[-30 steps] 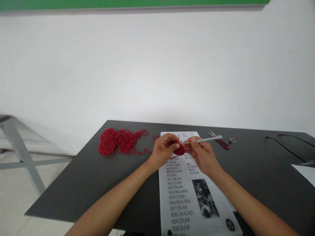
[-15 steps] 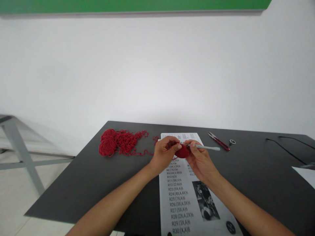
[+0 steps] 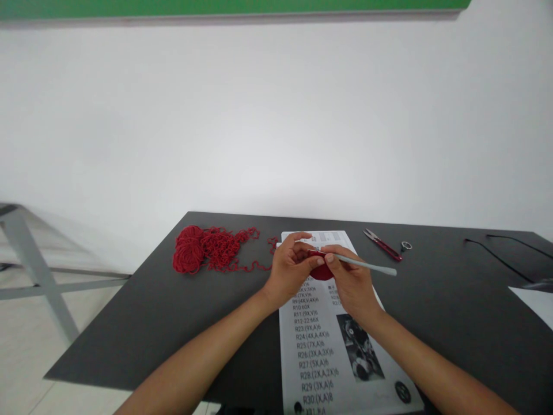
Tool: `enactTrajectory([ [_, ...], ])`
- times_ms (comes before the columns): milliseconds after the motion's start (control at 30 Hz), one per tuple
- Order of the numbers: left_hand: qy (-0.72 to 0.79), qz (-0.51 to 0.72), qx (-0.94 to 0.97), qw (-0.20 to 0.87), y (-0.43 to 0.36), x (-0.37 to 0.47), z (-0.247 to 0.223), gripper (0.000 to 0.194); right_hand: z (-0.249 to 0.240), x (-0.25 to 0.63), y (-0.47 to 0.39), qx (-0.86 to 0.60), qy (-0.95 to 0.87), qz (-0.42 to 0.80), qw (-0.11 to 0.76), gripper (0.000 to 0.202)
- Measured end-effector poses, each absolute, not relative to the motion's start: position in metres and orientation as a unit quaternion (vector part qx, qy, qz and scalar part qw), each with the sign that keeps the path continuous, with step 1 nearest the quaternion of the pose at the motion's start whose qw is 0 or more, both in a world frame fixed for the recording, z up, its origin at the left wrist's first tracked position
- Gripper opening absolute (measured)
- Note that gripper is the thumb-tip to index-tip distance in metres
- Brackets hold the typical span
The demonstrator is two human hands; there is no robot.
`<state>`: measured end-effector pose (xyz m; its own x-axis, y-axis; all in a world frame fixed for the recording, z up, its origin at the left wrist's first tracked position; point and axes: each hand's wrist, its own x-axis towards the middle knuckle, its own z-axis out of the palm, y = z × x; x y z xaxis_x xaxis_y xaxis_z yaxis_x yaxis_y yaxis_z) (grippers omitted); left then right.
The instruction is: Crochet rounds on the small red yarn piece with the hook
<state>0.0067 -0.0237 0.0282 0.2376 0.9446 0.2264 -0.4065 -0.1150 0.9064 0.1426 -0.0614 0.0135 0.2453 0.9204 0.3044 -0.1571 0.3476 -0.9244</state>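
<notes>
Tabletop [image 3: 173,317]: dark, below a white wall [image 3: 276,115].
Red piece [image 3: 322,273]: centre of the frame, held above a printed sheet [image 3: 309,346].
Left hand [image 3: 289,268]: fingers curled, thumb pinching the piece's left edge.
Right hand [image 3: 352,282]: closed around a grey-handled hook [image 3: 371,267].
Yarn [image 3: 189,251]: heaped left of centre, a strand trailing toward the left hand.
Stitch: apparently being worked along the top edge; hook tip unclear.
Next move: seems to call for a steady left pinch and slack yarn.
</notes>
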Motion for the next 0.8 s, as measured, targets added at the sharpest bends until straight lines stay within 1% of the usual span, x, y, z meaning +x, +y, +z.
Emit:
enactTrajectory([
  [67,0.266,0.555,0.489,0.618,-0.023,0.007,0.028,0.059,0.013,0.143,-0.061,-0.402,-0.451,0.416,0.68,0.018],
  [133,0.26,0.552,0.487,0.625,-0.022,0.007,0.028,0.057,0.014,0.142,-0.061,-0.4,-0.415,0.438,0.69,0.02],
  [267,0.256,0.537,0.507,0.624,-0.021,0.005,0.026,0.037,0.016,0.139,-0.061,-0.393,-0.377,0.466,0.697,0.025],
  [333,0.255,0.525,0.524,0.62,-0.02,0.004,0.026,0.034,0.018,0.139,-0.061,-0.385,-0.369,0.475,0.7,0.025],
  [467,0.247,0.534,0.543,0.6,-0.019,0.002,0.025,0.034,0.019,0.139,-0.062,-0.368,-0.354,0.496,0.703,0.024],
  [667,0.226,0.546,0.601,0.538,-0.015,-0.001,0.022,0.034,0.021,0.138,-0.061,-0.356,-0.313,0.523,0.708,0.028],
  [800,0.224,0.552,0.614,0.517,-0.013,-0.002,0.022,0.032,0.024,0.137,-0.061,-0.359,-0.298,0.531,0.708,0.031],
])
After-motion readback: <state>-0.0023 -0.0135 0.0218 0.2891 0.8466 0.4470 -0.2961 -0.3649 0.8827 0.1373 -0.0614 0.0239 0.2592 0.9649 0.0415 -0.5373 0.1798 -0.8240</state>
